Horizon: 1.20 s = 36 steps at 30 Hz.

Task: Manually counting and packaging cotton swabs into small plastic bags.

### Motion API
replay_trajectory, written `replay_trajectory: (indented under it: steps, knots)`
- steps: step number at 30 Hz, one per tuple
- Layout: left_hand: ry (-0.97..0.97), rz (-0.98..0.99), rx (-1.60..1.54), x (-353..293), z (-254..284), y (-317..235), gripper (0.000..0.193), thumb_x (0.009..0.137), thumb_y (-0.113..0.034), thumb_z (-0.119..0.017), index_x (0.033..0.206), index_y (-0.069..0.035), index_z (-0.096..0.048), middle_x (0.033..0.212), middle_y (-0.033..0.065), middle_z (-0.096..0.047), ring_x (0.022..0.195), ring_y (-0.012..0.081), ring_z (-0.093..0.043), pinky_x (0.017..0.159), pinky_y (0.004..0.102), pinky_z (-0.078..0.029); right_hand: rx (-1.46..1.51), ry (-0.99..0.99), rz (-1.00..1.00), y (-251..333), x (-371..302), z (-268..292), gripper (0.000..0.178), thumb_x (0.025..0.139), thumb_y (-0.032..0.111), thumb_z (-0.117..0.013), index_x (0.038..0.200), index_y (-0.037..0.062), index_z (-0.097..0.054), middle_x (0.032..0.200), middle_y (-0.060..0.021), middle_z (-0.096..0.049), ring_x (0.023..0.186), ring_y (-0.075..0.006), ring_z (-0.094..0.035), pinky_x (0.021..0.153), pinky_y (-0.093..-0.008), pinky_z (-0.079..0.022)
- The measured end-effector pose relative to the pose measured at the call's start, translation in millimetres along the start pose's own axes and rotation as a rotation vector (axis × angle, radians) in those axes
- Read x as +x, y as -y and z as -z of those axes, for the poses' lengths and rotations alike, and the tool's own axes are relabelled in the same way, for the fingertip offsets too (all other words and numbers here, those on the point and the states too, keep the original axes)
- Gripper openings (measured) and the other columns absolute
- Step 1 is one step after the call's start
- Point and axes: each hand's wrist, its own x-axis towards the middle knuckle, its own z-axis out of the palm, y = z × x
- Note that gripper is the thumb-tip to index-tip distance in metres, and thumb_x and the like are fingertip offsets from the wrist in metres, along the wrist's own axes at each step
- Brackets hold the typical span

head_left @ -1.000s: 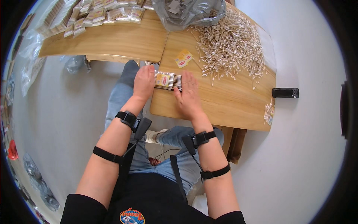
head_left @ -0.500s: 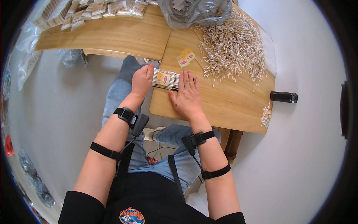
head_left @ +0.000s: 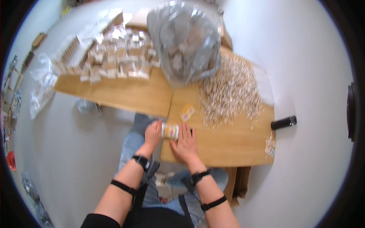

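Observation:
A small clear pack of cotton swabs (head_left: 170,131) with a yellow label lies at the near left edge of the wooden table (head_left: 224,148). My left hand (head_left: 153,133) is closed on its left end. Over the right end rests my right hand (head_left: 186,145), palm down with fingers stretched out flat; a small dark thing shows under its fingertips, too blurred to name. Just beyond the pack are yellow and white label cards (head_left: 187,111). Past them spreads a big heap of loose cotton swabs (head_left: 230,91).
A grey plastic bag (head_left: 182,45) stands behind the heap. Many filled swab packs (head_left: 121,57) cover the left table's far side, beside clear trays (head_left: 74,55). A black cylinder (head_left: 284,123) juts past the right edge, near a few loose swabs (head_left: 269,146).
The view has tilted up, so the table sits lower and more of the bag and packs shows. Both hands keep their places at the pack. The picture is now blurrier.

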Motion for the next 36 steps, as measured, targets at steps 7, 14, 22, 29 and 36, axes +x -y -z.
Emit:
replay_trajectory:
  steps: [7,14,22,29,36]
  knots:
    - [-0.076,0.056,-0.049,-23.5,25.5,-5.1,0.021,0.095,-0.022,-0.053,0.097,-0.004,-0.063,0.089,0.0208,-0.066,0.084,0.0394,-0.064,0.073,0.0443,-0.05,0.139,-0.179,0.033,-12.6,-23.4,-7.8,0.069,0.086,0.038,-0.062,0.133,-0.0086,-0.044,0.139,-0.0258,-0.046,0.132,-0.0386,-0.041,0.111,-0.0472,-0.031]
    - [-0.299,-0.078,0.167,-18.5,33.3,-26.1,0.036,0.083,-0.009,-0.06,0.118,-0.005,-0.055,0.113,0.0176,-0.06,0.107,0.0346,-0.058,0.09,0.0423,-0.046,0.103,-0.371,-0.067,-101.9,-60.4,-12.6,0.06,0.082,0.023,-0.065,0.134,0.0,-0.046,0.137,-0.0215,-0.049,0.129,-0.0387,-0.044,0.106,-0.0468,-0.037]
    - [0.2,-0.486,0.089,-60.7,-45.8,-84.5,0.046,0.081,-0.01,-0.062,0.125,-0.003,-0.05,0.124,0.0202,-0.054,0.118,0.0357,-0.051,0.101,0.0432,-0.041,0.029,-0.564,-0.213,-102.7,-65.9,-3.2,0.036,0.077,0.011,-0.064,0.112,0.0048,-0.059,0.119,-0.0159,-0.059,0.112,-0.0351,-0.056,0.097,-0.0449,-0.044]
    - [0.377,-0.7,0.284,-78.1,-69.7,-83.8,0.035,0.09,-0.019,-0.055,0.12,-0.002,-0.056,0.131,0.0183,-0.054,0.125,0.0317,-0.049,0.105,0.0419,-0.039,0.065,-0.528,-0.196,-99.8,-72.4,-4.5,0.033,0.077,0.009,-0.063,0.109,0.0034,-0.061,0.118,-0.016,-0.06,0.112,-0.0347,-0.056,0.096,-0.0456,-0.044]
    - [0.377,-0.704,0.259,-75.2,-65.8,-94.2,0.032,0.089,-0.018,-0.056,0.117,-0.002,-0.058,0.128,0.0178,-0.055,0.122,0.0321,-0.05,0.106,0.0419,-0.038,0.096,-0.553,-0.226,-101.2,-69.2,1.5,0.034,0.077,0.009,-0.063,0.11,0.0029,-0.06,0.119,-0.017,-0.059,0.113,-0.0354,-0.055,0.097,-0.0451,-0.044]
